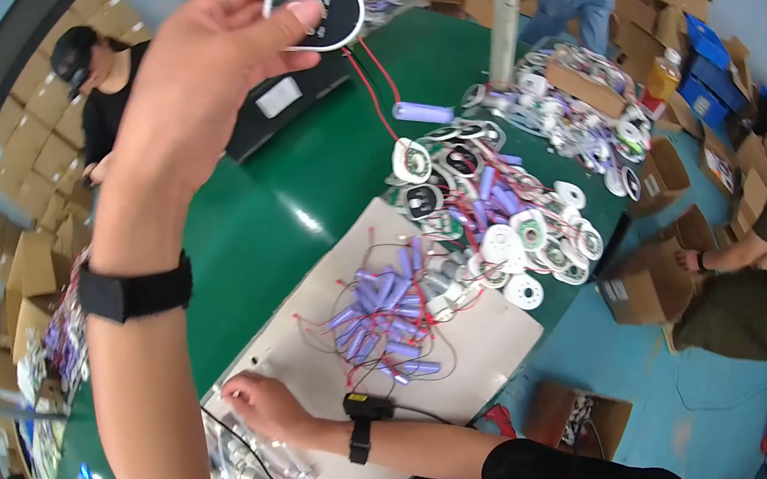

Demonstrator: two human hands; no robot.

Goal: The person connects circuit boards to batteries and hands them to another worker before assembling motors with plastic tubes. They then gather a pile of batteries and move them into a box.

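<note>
I hold up a black oval plastic disc with white rim (315,9).
My left hand (203,67) pinches it; my right hand (264,407) rests loosely curled, holding nothing, on the pale cardboard sheet (482,345).

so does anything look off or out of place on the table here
One purple battery cell dangles on red and black wires from the oval black-and-white part raised in the left hand, clear of the battery heap on the table.

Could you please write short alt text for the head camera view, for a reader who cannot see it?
The left hand holds up a black-and-white oval part whose red and black wires hang to a purple battery cell. The right hand rests on a grey mat by a pile of purple cells.
</note>
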